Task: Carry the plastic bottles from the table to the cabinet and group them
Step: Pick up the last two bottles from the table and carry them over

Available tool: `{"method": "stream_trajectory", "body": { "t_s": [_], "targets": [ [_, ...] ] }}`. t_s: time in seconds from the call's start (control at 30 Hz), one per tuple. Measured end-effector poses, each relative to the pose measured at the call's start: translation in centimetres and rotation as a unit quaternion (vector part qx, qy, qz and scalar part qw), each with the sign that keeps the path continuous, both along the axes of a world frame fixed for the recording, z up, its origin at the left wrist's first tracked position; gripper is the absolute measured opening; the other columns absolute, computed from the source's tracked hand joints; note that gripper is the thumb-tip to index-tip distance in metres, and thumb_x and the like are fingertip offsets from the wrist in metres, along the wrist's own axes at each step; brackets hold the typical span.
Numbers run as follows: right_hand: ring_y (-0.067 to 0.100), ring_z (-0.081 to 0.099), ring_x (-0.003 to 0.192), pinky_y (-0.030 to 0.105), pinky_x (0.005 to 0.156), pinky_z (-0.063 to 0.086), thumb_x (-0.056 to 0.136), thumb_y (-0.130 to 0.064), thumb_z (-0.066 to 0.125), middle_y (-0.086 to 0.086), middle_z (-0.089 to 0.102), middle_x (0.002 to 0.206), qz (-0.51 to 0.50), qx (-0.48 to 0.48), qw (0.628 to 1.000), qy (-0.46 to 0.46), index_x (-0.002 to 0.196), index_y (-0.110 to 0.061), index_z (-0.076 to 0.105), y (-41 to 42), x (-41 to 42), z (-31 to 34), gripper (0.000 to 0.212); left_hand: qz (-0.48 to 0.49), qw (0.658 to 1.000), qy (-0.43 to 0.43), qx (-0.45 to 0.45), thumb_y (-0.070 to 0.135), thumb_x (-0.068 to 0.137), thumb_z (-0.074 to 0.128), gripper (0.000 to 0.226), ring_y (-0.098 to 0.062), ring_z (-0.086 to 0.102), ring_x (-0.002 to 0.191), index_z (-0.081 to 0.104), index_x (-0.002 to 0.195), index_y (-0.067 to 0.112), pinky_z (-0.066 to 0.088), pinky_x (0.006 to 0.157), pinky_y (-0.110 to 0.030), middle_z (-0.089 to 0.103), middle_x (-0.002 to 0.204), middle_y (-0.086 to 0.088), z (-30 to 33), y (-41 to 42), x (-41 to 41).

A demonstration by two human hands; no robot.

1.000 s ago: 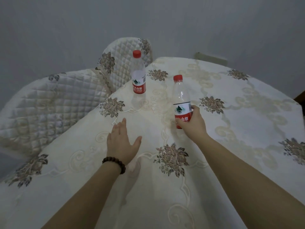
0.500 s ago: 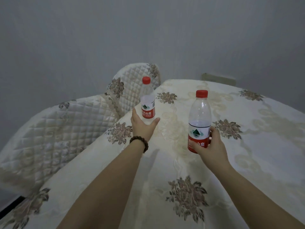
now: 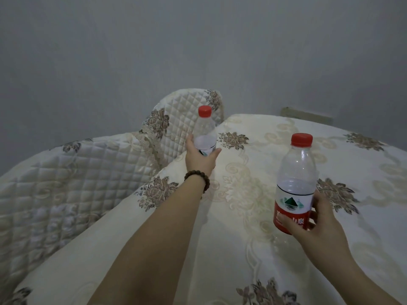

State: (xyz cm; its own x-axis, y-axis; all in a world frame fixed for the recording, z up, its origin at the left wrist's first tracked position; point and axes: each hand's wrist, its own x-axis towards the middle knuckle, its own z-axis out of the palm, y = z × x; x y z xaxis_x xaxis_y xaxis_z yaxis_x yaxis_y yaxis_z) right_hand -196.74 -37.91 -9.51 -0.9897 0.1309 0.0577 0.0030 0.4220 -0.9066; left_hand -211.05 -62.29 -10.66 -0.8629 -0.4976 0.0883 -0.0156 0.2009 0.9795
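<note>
Moved: your left hand (image 3: 199, 158) is now wrapping the far bottle (image 3: 205, 133), frame centre.
Right hand (image 3: 308, 225): you're gripping the near bottle (image 3: 294, 188), lifted.
Remaining: carrying, grouping in the cabinet.

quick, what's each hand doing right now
Left hand: closed around the far bottle.
Right hand: closed around the near bottle, gripping its red label.

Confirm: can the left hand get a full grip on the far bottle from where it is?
Probably yes. The left hand is already wrapped around the far bottle at label height, with nothing between them. The right hand holds the near bottle, well clear.
</note>
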Motion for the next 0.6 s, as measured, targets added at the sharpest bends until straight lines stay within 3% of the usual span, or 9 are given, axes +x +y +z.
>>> {"method": "stream_trajectory", "body": {
  "t_s": [0.17,0.33,0.5,0.6],
  "targets": [
    [-0.003,0.054,0.085,0.020,0.066,0.042,0.070,-0.020,0.081,-0.027,0.052,0.095,0.003,-0.006,1.000,-0.008,0.118,-0.035,0.037,-0.7,0.4,-0.5,0.066,0.004,1.000,0.000,-0.027,0.034,0.068,0.084,0.081,-0.021,0.057,0.112,0.040,0.131,0.011,0.049,0.093,-0.034,0.058,0.122,-0.001,-0.2,0.2,1.1],
    [-0.007,0.053,0.082,0.015,0.062,0.041,0.071,-0.018,0.080,-0.028,0.051,0.093,0.008,-0.014,1.000,-0.001,0.118,-0.034,0.037,-1.0,1.5,1.5,0.065,0.001,0.999,0.005,-0.040,0.038,0.065,0.085,0.069,-0.017,0.060,0.102,0.048,0.118,0.016,0.051,0.087,-0.032,0.061,0.111,0.004,1.9,0.2,4.1],
    [-0.006,0.054,0.087,0.015,0.064,0.042,0.072,-0.023,0.080,-0.027,0.052,0.098,0.009,-0.037,0.999,0.009,0.116,-0.039,0.035,-1.6,4.2,5.2,0.065,0.009,0.999,-0.002,-0.031,0.041,0.065,0.084,0.072,-0.020,0.058,0.108,0.047,0.122,0.016,0.050,0.090,-0.037,0.060,0.119,0.001,4.8,1.0,10.0],
    [-0.006,0.056,0.085,0.012,0.061,0.042,0.072,-0.020,0.079,-0.027,0.053,0.097,0.007,-0.048,0.999,0.012,0.117,-0.037,0.037,-1.6,7.0,7.5,0.064,0.008,1.000,0.004,-0.021,0.034,0.067,0.085,0.060,-0.018,0.058,0.102,0.049,0.112,0.017,0.045,0.079,-0.027,0.060,0.111,0.003,7.0,2.3,15.1]
  ]
}}
